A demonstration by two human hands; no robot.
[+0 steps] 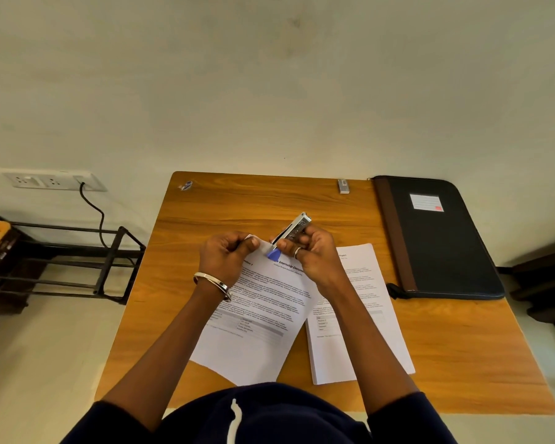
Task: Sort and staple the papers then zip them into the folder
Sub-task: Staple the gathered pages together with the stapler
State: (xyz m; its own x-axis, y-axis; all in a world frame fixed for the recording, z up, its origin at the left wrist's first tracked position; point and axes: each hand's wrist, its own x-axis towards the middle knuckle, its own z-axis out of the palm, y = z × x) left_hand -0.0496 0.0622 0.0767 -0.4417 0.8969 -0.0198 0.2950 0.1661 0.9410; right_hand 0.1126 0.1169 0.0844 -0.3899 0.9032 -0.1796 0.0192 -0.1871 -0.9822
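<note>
Right hand (pixel 305 251) clamps stapler (pixel 297 230) on papers' (pixel 263 302) top edge.

Two paper sets (pixel 257 315) (pixel 356 315) — one stapler (pixel 297 230), one folder (pixel 436 238), one staple box (pixel 343 186).

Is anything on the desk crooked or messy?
Only a little. The set of papers being stapled lies tilted, its edge overlapping the straighter paper stack. The zip folder hangs past the desk's right edge. Nothing looks spilled or torn.

We see a smooth wood-grain bench (pixel 205 213), matt white paper sheets (pixel 257 341), a shiny metal stapler (pixel 297 230), and a matt black folder (pixel 446 251).
</note>
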